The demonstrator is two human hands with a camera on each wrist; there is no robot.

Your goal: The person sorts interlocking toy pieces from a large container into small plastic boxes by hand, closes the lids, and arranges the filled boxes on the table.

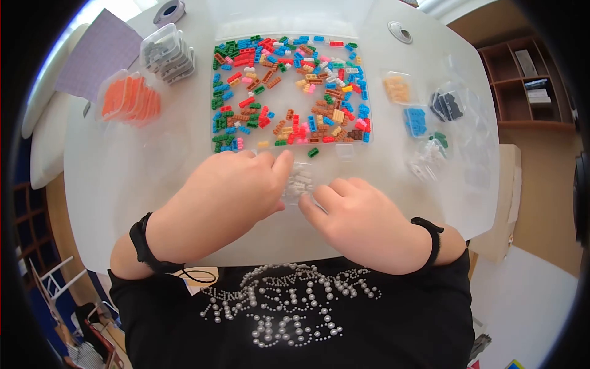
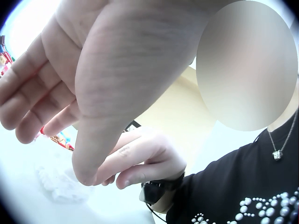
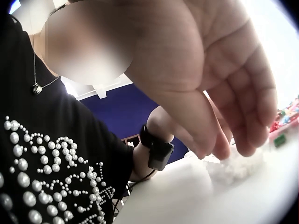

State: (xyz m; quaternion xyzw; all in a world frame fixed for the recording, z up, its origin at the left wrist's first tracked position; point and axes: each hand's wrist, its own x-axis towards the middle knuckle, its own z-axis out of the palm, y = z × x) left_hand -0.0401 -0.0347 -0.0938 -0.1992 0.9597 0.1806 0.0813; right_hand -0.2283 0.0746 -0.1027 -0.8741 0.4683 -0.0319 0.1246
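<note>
A small clear box of white bricks [image 1: 300, 181] lies between the hands, just in front of the large clear tray [image 1: 289, 92] of mixed bricks. My left hand [image 1: 215, 194] is at its left side, its fingers loosely extended in the left wrist view [image 2: 88, 88]. From the right, my right hand [image 1: 362, 218] reaches to the box's near right edge. Its fingers are slightly bent over the white bricks [image 3: 236, 169] in the right wrist view, with no brick visible between them. Whether either hand touches the box is unclear.
One green brick [image 1: 313, 152] lies outside the tray. Stacked boxes of orange pieces [image 1: 132, 98] and grey pieces [image 1: 166, 52] stand at left. At right are containers of yellow [image 1: 397, 88], blue [image 1: 415, 121], black [image 1: 447, 106], green [image 1: 439, 139] and white pieces [image 1: 424, 165].
</note>
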